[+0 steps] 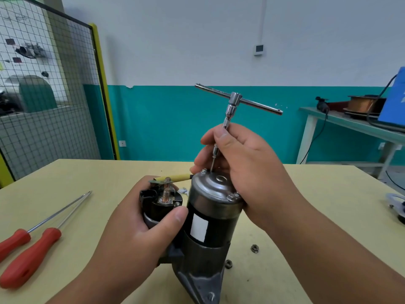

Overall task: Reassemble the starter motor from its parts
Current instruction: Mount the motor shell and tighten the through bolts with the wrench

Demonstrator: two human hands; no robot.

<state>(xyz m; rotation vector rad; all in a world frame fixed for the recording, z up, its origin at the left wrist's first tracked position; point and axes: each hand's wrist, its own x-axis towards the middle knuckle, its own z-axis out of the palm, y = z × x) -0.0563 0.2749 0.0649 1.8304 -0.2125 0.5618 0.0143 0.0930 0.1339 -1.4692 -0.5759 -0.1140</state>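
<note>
The starter motor [210, 218] stands upright on the table, its silver end cap [215, 187] on top and its grey nose housing [203, 281] at the bottom. My left hand [135, 233] grips the black solenoid [162, 205] on the motor's left side. My right hand [238, 167] pinches the thin shaft of a chrome T-handle wrench [235, 99], whose tip meets the end cap near a small bolt [204, 171]. Another bolt head [230, 196] shows on the cap's right rim.
Two red-handled screwdrivers [30, 249] lie on the yellow table [76, 183] at the left. Two loose nuts [254, 248] [228, 263] lie near the motor's base. A mesh fence [43, 95] stands at the left; a green bench [355, 123] with a wire spool stands at the right.
</note>
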